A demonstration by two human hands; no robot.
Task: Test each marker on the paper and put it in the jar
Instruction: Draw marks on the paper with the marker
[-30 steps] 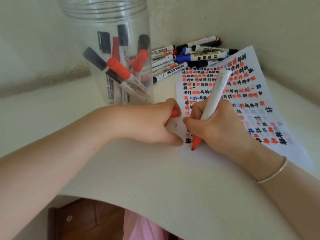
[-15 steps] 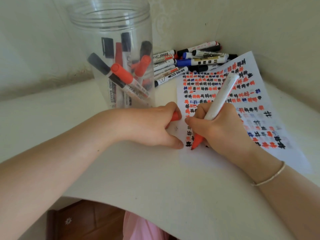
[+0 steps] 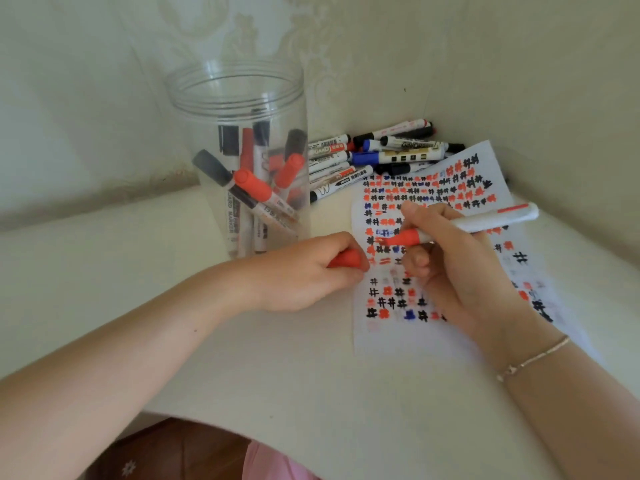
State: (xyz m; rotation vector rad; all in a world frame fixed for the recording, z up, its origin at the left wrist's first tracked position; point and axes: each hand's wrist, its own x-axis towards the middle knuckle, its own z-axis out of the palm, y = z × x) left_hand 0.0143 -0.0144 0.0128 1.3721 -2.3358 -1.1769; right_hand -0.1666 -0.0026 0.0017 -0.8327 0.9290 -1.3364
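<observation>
Right hand (image 3: 460, 265) grasping red marker (image 3: 464, 226), left hand (image 3: 304, 271) clutching cap (image 3: 344, 260), jar (image 3: 242, 161) (clear) beside marker pile (image 3: 377, 154), paper (image 3: 433, 258).

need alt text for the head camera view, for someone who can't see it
A person's right hand holds an uncapped red marker over a paper covered in red, black and blue test marks, while the left hand grips its red cap. Behind stand a clear jar holding tested markers and a pile of markers against the wall.
</observation>
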